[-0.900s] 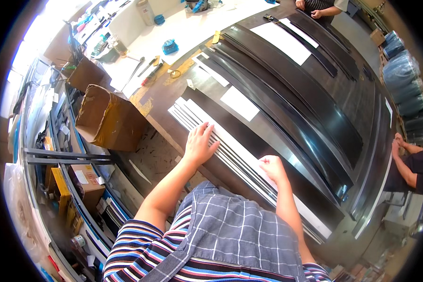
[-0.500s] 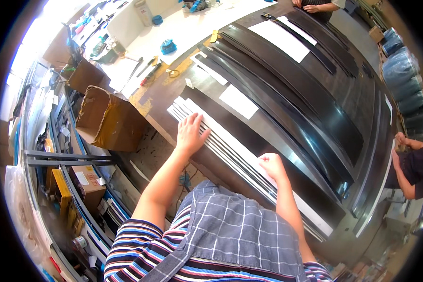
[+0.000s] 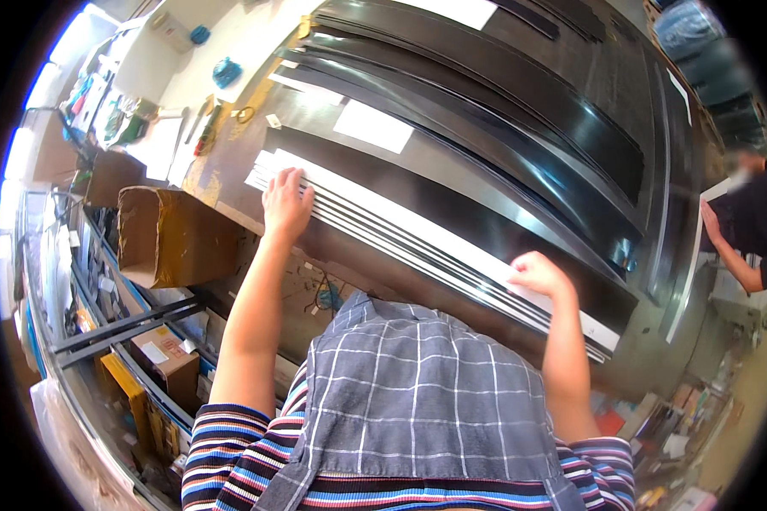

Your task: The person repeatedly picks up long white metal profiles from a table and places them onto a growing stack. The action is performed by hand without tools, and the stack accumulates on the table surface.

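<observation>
A stack of long white strips [image 3: 418, 234] lies along the near edge of a wide worktable [image 3: 230, 183], beside long glossy black sheets [image 3: 503, 136]. My left hand [image 3: 286, 203] lies flat, fingers spread, on the left end of the white strips. My right hand [image 3: 540, 274] rests with fingers curled on the strips further right. It is unclear whether those fingers pinch a strip. I wear a grey checked apron over a striped shirt.
A brown cardboard box [image 3: 175, 234] sits below the table's left corner. Small tools and a blue object [image 3: 227, 71] lie on the white far-left surface. Another person's arm [image 3: 729, 251] reaches in at the right. Shelving and boxes [image 3: 158, 358] crowd the floor to the left.
My left hand has slid further left along the white strips to their end. My right hand stays at about the same spot on the strips.
</observation>
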Available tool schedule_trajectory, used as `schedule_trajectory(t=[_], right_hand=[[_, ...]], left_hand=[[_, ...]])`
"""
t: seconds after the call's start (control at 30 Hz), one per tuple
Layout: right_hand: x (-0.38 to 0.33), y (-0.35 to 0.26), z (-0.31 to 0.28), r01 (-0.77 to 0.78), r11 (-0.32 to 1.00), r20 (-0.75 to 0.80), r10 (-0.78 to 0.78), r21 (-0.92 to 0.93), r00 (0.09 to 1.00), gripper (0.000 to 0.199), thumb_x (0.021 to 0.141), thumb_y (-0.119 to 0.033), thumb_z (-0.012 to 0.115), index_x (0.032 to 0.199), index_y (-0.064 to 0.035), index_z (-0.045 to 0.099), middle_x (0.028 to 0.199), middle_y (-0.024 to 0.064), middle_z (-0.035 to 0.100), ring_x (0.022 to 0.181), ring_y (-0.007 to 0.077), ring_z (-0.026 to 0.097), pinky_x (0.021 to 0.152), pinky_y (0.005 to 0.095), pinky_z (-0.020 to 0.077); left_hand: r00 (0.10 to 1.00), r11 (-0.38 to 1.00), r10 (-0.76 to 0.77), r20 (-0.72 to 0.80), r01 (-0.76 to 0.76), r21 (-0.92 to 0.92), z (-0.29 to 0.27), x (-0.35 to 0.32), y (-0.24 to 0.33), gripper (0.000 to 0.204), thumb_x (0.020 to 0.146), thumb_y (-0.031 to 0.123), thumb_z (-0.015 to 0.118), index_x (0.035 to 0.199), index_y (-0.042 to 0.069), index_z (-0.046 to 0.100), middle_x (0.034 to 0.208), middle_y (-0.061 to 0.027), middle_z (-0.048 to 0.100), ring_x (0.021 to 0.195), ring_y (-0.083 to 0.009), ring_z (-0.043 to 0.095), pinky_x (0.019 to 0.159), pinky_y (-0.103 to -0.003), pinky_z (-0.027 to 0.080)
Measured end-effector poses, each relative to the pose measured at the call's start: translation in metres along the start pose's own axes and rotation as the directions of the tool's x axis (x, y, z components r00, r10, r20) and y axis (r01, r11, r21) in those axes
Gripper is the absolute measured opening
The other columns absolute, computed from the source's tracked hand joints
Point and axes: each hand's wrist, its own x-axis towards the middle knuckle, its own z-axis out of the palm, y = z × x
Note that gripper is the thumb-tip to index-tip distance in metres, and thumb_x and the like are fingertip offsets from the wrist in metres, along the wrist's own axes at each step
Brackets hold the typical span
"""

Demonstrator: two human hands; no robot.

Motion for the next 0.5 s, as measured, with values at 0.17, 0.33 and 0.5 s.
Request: schedule_trajectory(t=[0.17,0.33,0.5], right_hand=[[-0.052,0.038,-0.007,-0.245,0.969,-0.120,0.246,0.023,0.962,0.021,0.074,-0.020,0.074,0.071,0.0007,0.069,0.060,0.0095,0.060,0.057,0.0140,0.054,0.058,0.0323,0.0440],[-0.049,0.051,-0.012,-0.275,0.961,-0.135,0.272,-0.002,0.953,0.026,0.071,-0.023,0.076,0.074,0.0021,0.069,0.062,0.0133,0.061,0.058,0.0175,0.057,0.058,0.0343,0.0453],[-0.036,0.041,-0.018,-0.310,0.950,-0.125,0.305,-0.027,0.944,0.027,0.071,-0.026,0.076,0.077,0.0008,0.071,0.066,0.0160,0.064,0.060,0.0207,0.060,0.060,0.0353,0.0467]], left_hand=[[1.000,0.998,0.010,0.020,-0.011,0.057,0.002,-0.001,-0.005,0.043,0.085,0.025,0.059,0.123,0.006,0.055,0.129,-0.0109,0.052,0.120,-0.0333,0.048,0.101,-0.045,0.037],[0.999,0.996,0.003,0.046,-0.006,0.084,0.017,0.005,-0.012,0.044,0.087,0.026,0.057,0.126,0.007,0.053,0.131,-0.0115,0.051,0.121,-0.0336,0.047,0.103,-0.043,0.037],[0.995,0.998,-0.029,0.096,0.023,0.063,0.029,0.016,-0.016,0.042,0.088,0.025,0.056,0.127,0.007,0.052,0.133,-0.0124,0.050,0.123,-0.0334,0.045,0.105,-0.043,0.036]])
